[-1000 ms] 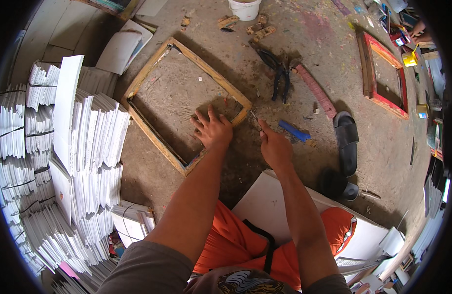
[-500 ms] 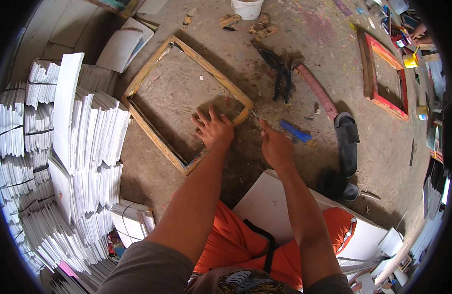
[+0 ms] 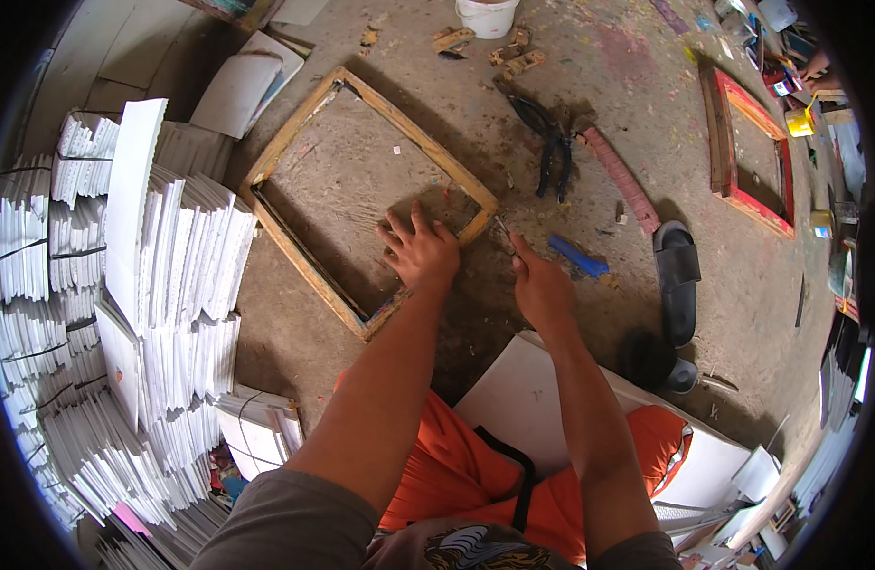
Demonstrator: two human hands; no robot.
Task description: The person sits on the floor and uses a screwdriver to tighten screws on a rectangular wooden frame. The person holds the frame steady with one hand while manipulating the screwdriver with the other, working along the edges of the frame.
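A wooden frame (image 3: 301,263) lies flat on the floor, its bars worn and stained. Across its near-right bar rests my left hand (image 3: 424,249), fingers spread over the opening, gripping nothing. My right hand (image 3: 544,288) is closed round a slim tool with a thin metal shaft (image 3: 502,226); its handle is hidden in my fist. The shaft points at the frame's right corner, and whether it touches the wood I cannot tell. To the right of that corner lies a blue-handled tool (image 3: 578,254), with dark pliers (image 3: 551,152) farther off.
A pink-wrapped bar (image 3: 620,178) lies near a black sandal (image 3: 677,285). A red-edged wooden frame (image 3: 755,152) stands at right, close to a yellow paint can (image 3: 800,122). Stacked white panels (image 3: 171,256) fill the left side. At the back is a white bucket (image 3: 488,17). A person's hand (image 3: 817,66) shows far right.
The whole scene has shifted slightly to the right in the picture. Both hands keep nearly the same places at the frame, and the tool still points at its corner.
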